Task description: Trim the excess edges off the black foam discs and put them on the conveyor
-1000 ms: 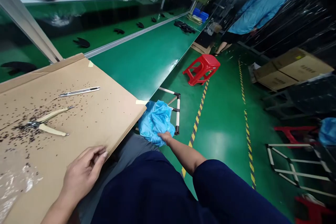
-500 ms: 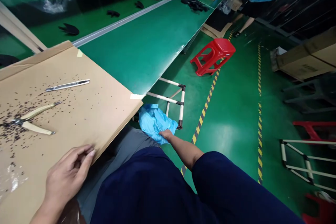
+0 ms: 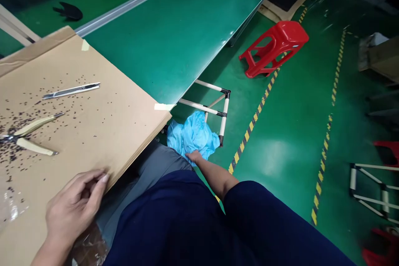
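My left hand [image 3: 76,205] rests on the cardboard sheet [image 3: 121,133] near its front edge. Its fingers are curled, thumb against forefinger; anything inside the pinch is hidden. Low at my right side, my right hand [image 3: 195,157] grips a crumpled light blue cloth [image 3: 198,133], thin and wrinkled, hanging beside the bench. Nippers with cream handles [image 3: 35,145] lie spread on the cardboard, left of my left hand. Beyond them is a slim silver cutter knife [image 3: 71,90]. Many tiny black bits [image 3: 14,149] are scattered around both tools.
The green bench [image 3: 174,45] runs away to the upper right, with black pieces [image 3: 70,11] along its far side. A white pipe frame [image 3: 223,114] stands below the bench edge. On the floor are a red stool [image 3: 277,48] and yellow-black tape [image 3: 254,122].
The view has shifted, so the bench and stool sit differently in frame. The blue cloth looks more bunched up over my right hand. My left hand keeps its pose on the cardboard.
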Motion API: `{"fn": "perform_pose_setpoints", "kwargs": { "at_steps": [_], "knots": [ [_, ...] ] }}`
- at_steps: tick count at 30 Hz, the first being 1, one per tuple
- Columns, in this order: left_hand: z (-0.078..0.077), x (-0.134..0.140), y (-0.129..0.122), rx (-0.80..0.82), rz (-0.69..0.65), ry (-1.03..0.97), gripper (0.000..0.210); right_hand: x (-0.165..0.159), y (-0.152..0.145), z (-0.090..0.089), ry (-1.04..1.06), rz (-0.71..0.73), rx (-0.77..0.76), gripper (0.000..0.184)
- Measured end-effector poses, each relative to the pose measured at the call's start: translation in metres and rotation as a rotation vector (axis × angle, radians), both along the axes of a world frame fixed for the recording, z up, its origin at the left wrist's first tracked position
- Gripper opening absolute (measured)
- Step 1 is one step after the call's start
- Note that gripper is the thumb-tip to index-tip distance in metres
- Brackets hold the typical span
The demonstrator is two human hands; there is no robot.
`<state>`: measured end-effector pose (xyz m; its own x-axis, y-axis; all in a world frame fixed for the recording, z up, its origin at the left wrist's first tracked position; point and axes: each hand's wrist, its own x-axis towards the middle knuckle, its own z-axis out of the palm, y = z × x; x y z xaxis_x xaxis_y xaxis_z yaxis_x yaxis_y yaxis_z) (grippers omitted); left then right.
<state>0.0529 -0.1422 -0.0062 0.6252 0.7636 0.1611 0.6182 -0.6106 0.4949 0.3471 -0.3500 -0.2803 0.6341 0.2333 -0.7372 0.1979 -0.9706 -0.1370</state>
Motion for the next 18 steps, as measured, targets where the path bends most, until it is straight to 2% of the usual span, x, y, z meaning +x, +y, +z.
{"fn": "perform_pose_setpoints", "kwargs": {
  "at_steps": [3, 6, 8, 10, 14, 16, 18],
  "knots": [
    [0.001, 0.0, 0.0, 0.01, -0.002, 0.008, 0.024, 0.001, 0.011, 0.003, 0.002, -0.034, -0.069, 0.054],
    [0.002, 0.001, 0.0, 0.028, 0.002, 0.024, 0.024, 0.0, 0.01, 0.016, -0.106, -0.043, -0.088, 0.075],
    [0.002, 0.002, -0.001, 0.031, 0.004, 0.036, 0.024, 0.003, 0.007, 0.026, -0.21, 0.003, -0.047, 0.076],
    [0.003, 0.002, -0.001, 0.033, 0.004, 0.039, 0.023, 0.01, 0.006, 0.032, -0.274, 0.109, 0.03, 0.075],
    [0.005, 0.004, -0.001, 0.004, -0.031, 0.015, 0.021, 0.033, 0.015, 0.023, -0.196, 0.329, 0.095, 0.077],
    [0.006, 0.005, 0.0, -0.024, -0.064, -0.017, 0.021, 0.042, 0.024, 0.017, -0.145, 0.359, 0.061, 0.077],
    [0.007, 0.006, 0.0, -0.042, -0.083, -0.045, 0.019, 0.049, 0.035, 0.02, -0.127, 0.368, 0.028, 0.075]
  ]
}}
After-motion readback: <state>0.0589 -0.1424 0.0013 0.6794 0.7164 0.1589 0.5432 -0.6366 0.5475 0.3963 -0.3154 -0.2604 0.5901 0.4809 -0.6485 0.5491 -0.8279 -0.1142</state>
